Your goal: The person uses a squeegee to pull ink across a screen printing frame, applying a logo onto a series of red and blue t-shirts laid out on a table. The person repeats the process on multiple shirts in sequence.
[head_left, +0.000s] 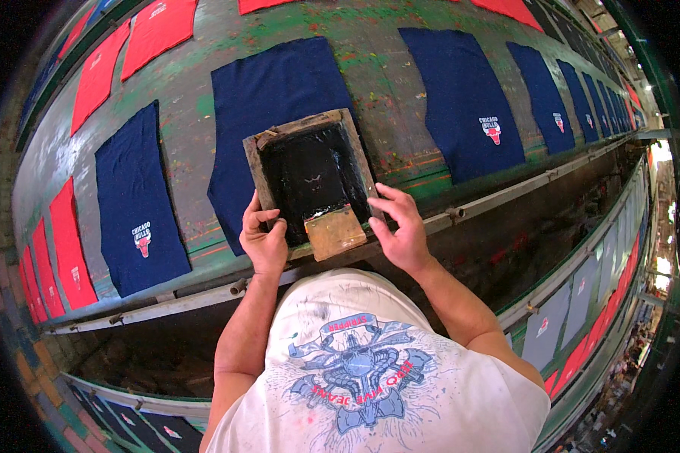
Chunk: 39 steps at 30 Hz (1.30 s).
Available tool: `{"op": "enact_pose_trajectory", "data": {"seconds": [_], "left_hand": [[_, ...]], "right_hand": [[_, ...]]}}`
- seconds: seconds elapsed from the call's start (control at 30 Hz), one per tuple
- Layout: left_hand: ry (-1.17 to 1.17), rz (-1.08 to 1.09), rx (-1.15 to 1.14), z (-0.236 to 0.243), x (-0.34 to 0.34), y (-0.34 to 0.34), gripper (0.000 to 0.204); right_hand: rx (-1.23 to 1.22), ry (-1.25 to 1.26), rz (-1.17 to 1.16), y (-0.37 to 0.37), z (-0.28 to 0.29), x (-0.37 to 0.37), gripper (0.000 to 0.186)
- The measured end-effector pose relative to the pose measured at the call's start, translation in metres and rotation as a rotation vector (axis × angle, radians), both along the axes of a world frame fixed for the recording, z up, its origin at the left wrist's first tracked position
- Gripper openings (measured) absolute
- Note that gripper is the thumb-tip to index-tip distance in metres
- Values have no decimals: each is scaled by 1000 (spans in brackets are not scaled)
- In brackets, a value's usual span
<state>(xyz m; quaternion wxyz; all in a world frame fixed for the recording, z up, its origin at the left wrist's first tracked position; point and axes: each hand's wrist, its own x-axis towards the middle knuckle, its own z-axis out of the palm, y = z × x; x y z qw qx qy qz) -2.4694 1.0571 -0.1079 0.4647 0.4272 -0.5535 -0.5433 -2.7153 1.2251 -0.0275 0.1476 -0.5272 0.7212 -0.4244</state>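
Observation:
A wooden screen printing frame with black ink across its mesh lies over a navy blue fabric piece, right in front of me. My left hand has its fingers curled at the frame's lower left side. On the opposite side, my right hand grips the lower right rail between thumb and fingers. A wood-handled squeegee leans inside the near end of the frame, its lower edge against the ink. Neither hand touches the squeegee. Most of the print area beneath the frame is hidden.
More navy pieces with a printed bull emblem lie left and right on the long, paint-stained table. Red pieces lie farther left. A metal rail runs along the near edge; another table with grey pieces stands at the right.

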Motion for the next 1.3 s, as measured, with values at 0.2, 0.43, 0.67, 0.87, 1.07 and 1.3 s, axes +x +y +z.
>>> {"op": "enact_pose_trajectory", "data": {"seconds": [0.2, 0.43, 0.67, 0.87, 1.07, 1.3], "left_hand": [[12, -4, 9, 1, 0, -1, 22], [-56, -26, -22, -6, 5, -3, 20], [-90, -46, -9, -4, 6, -3, 31], [-94, -53, 77, -4, 11, 1, 64], [-263, -49, -187, -9, 14, 2, 63], [-263, 4, -243, -9, 8, 2, 63]], "right_hand": [[22, 263, 417, -8, 24, 20, 48], [-43, 388, 404, -27, 22, 35, 32], [116, 502, 395, -45, 32, 46, 33], [174, 344, 160, -68, 42, 30, 30], [260, 493, -247, -110, 28, 28, 30], [350, 401, -358, -139, 10, 30, 34]]}}
